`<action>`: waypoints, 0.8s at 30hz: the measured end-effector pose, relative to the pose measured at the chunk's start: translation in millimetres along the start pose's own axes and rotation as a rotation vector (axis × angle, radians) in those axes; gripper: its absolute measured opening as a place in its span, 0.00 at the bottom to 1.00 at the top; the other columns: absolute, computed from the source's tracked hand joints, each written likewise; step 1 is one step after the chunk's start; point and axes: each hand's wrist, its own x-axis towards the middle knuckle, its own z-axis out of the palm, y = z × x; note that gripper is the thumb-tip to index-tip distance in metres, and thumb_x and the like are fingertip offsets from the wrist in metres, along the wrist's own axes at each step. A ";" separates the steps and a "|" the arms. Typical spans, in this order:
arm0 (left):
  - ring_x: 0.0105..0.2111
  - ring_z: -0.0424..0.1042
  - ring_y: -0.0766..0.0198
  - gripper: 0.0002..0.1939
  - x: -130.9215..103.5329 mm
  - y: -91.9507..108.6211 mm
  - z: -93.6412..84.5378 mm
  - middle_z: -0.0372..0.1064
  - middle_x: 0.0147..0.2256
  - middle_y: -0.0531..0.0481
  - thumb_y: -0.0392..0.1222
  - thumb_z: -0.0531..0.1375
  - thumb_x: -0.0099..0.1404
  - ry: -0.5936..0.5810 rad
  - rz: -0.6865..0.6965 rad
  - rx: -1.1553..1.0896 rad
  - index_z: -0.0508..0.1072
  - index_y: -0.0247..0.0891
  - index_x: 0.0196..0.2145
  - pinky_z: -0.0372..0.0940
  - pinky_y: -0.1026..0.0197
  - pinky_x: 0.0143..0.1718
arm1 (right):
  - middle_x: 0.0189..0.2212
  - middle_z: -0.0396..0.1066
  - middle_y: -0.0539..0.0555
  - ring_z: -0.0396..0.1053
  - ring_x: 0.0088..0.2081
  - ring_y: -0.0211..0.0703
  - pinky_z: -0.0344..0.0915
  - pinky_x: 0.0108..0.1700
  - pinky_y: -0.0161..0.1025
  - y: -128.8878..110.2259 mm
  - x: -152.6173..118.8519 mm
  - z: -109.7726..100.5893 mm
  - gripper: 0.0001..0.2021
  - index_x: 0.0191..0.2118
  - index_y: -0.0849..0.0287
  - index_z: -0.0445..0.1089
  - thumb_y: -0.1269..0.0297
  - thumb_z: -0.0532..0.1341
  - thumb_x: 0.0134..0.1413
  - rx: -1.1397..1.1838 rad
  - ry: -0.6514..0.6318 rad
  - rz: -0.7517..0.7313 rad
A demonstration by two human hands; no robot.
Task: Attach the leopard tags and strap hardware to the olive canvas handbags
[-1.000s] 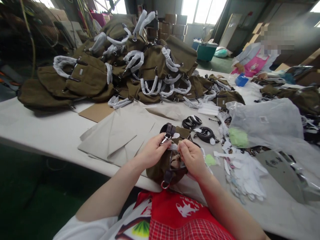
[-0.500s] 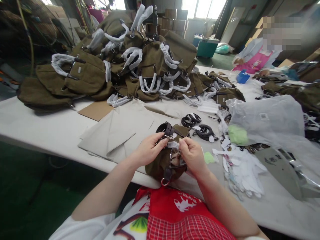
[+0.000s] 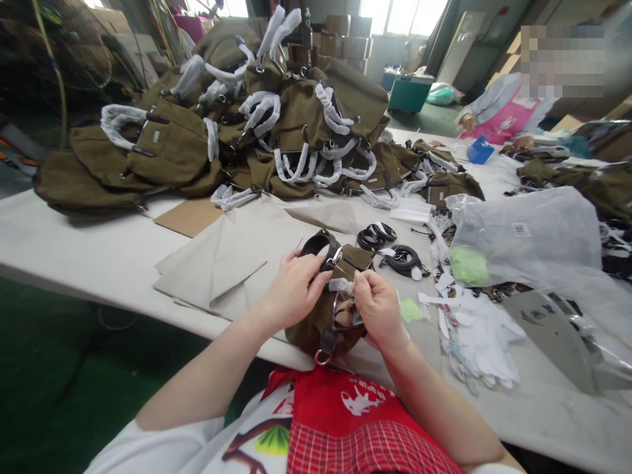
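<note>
On the pale table [image 3: 113, 243], hands hold a bag [image 3: 316, 322].

Two bare hands work over a small olive-brown bag [image 3: 316, 322] at the near edge of a pale table [image 3: 207, 243]. The left hand [image 3: 296, 289] holds the bag's dark strap [image 3: 318, 245] by its metal clasp; the right hand [image 3: 378, 303] pinches a white wrapping [image 3: 340, 285]. Just right and farther lie two coiled black straps [image 3: 403, 261]. A heap of olive bags [image 3: 296, 125] with white-wrapped handles fills the far left, and a person in a pink apron [image 3: 503, 122] is at far right.
</note>
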 end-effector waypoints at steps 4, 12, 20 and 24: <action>0.40 0.70 0.53 0.11 -4.3 7.9 12.2 0.72 0.36 0.44 0.39 0.55 0.67 0.150 0.082 0.355 0.72 0.37 0.44 0.48 0.45 0.58 | 0.16 0.56 0.45 0.52 0.20 0.33 0.50 0.22 0.31 1.8 0.5 2.9 0.19 0.25 0.58 0.62 0.50 0.54 0.62 -0.035 0.041 -0.019; 0.40 0.70 0.53 0.15 -7.4 9.3 13.4 0.73 0.38 0.43 0.40 0.54 0.69 0.209 0.169 0.652 0.69 0.32 0.50 0.50 0.45 0.58 | 0.16 0.56 0.44 0.52 0.20 0.32 0.51 0.24 0.31 -1.2 -0.3 2.5 0.19 0.24 0.58 0.61 0.52 0.54 0.62 -0.052 0.052 -0.054; 0.41 0.70 0.54 0.16 -9.5 14.7 16.2 0.73 0.38 0.43 0.42 0.55 0.69 0.215 0.205 0.681 0.69 0.34 0.52 0.48 0.44 0.59 | 0.18 0.59 0.45 0.54 0.21 0.33 0.52 0.24 0.31 2.5 0.1 1.0 0.18 0.25 0.58 0.62 0.52 0.54 0.63 -0.033 0.031 -0.082; 0.44 0.69 0.55 0.16 -6.4 26.5 12.3 0.73 0.40 0.44 0.43 0.54 0.70 0.201 0.255 0.643 0.68 0.36 0.53 0.46 0.44 0.60 | 0.19 0.60 0.46 0.54 0.21 0.33 0.52 0.23 0.31 8.9 0.2 4.9 0.17 0.27 0.57 0.63 0.51 0.53 0.63 0.093 -0.014 -0.101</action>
